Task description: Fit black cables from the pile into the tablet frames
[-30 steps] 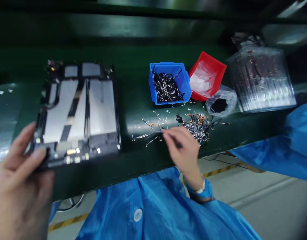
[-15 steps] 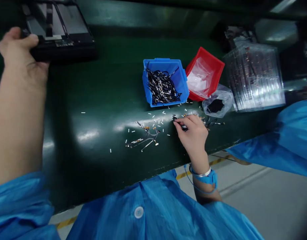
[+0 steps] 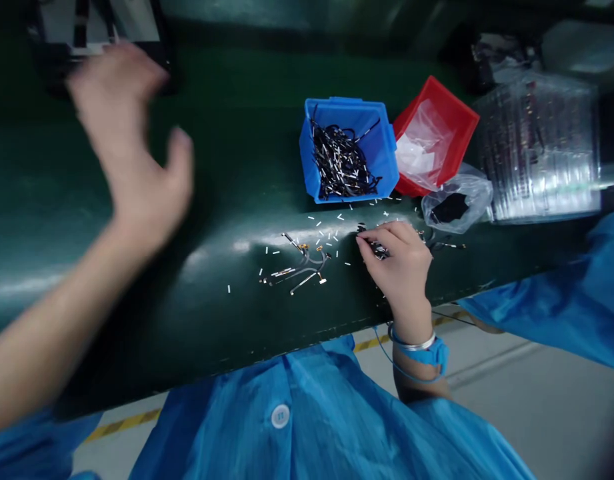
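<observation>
- Our left hand point(image 3: 139, 167), blurred at the upper left of the frame, has its thumb spread wide from the fingers, and we see nothing in its grasp.
- Its fingertips overlap the lower edge of the flat device point(image 3: 134, 23), which lies partly out of frame at the upper left; we cannot tell whether they touch.
- Right of centre, our right hand point(image 3: 399, 260) bends over the cable pile point(image 3: 381, 251), thumb and forefinger tips brought close together; whether they pinch a piece, we cannot tell.
- Left of that hand, at the lower centre, loose flex cables point(image 3: 311, 269) lie spread on the green table point(image 3: 211, 333), with white strips point(image 3: 229, 289) scattered about.
- If our left fingers catch a strip inside the device, we could lift or crease it.
- Pulling one piece from the pile could drag its tangled neighbours and bend their connectors.
- A sweeping wrist could push the small strips under the cables, where we might miss them.
</observation>
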Demonstrator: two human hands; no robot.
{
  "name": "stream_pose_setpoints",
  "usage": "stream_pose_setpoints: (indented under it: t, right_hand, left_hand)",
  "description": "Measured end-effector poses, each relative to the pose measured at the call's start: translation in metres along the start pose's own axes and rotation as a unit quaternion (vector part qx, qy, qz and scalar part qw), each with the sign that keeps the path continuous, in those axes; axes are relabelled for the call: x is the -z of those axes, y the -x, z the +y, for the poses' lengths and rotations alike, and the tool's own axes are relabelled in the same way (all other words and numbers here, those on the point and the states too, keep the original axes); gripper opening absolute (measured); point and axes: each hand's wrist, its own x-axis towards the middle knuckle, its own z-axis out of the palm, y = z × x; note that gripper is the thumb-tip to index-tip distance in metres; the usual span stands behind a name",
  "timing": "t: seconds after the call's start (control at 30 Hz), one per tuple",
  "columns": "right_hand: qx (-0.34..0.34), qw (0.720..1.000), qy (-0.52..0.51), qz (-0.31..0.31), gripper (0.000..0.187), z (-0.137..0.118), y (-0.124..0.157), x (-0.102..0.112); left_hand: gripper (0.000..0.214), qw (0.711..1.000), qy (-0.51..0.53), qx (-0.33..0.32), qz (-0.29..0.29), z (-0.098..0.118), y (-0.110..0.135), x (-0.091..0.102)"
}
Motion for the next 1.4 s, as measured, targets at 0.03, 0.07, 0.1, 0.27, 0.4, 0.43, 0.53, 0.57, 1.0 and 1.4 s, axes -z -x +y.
stream_pose_setpoints:
  t: [0.03,0.07,0.1,0.27,0.4,0.43,0.53,0.57,1.0,1.4]
  right_hand:
    - [0.018,0.999,-0.027,0.0,0.011,-0.001,-0.002,0.001]
    - [0.038,0.998,-0.055,-0.003,0.01,-0.003,-0.003,0.001]
    - [0.059,0.995,-0.081,-0.012,0.008,-0.004,-0.005,0.001]
    - [0.143,0.977,-0.127,-0.097,0.013,-0.011,-0.013,-0.005]
    - [0.156,0.971,-0.11,-0.145,0.018,-0.012,-0.017,-0.01]
    - [0.159,0.97,-0.102,-0.152,0.019,-0.011,-0.017,-0.011]
    - [0.174,0.968,-0.086,-0.16,0.019,-0.009,-0.017,-0.012]
    - [0.18,0.967,-0.084,-0.158,0.019,-0.007,-0.016,-0.013]
    - [0.221,0.967,0.014,-0.123,0.023,-0.009,-0.002,-0.003]
    - [0.117,0.988,0.009,-0.1,0.029,-0.015,0.01,0.005]
  left_hand:
    - [0.038,0.995,0.077,0.017,-0.062,0.028,0.006,0.007]
    - [0.038,0.981,0.139,-0.015,-0.133,0.058,0.014,0.015]
    - [0.041,0.965,0.176,-0.06,-0.182,0.087,0.023,0.022]
    - [0.059,0.938,0.191,-0.122,-0.261,0.164,0.051,0.034]
    - [0.06,0.936,0.192,-0.122,-0.268,0.155,0.05,0.028]
    - [0.059,0.935,0.194,-0.127,-0.268,0.152,0.049,0.027]
    - [0.057,0.931,0.201,-0.142,-0.268,0.146,0.047,0.027]
    - [0.056,0.93,0.204,-0.146,-0.268,0.146,0.047,0.027]
    - [0.054,0.922,0.231,-0.143,-0.276,0.142,0.045,0.025]
    - [0.055,0.924,0.25,-0.121,-0.263,0.14,0.046,0.026]
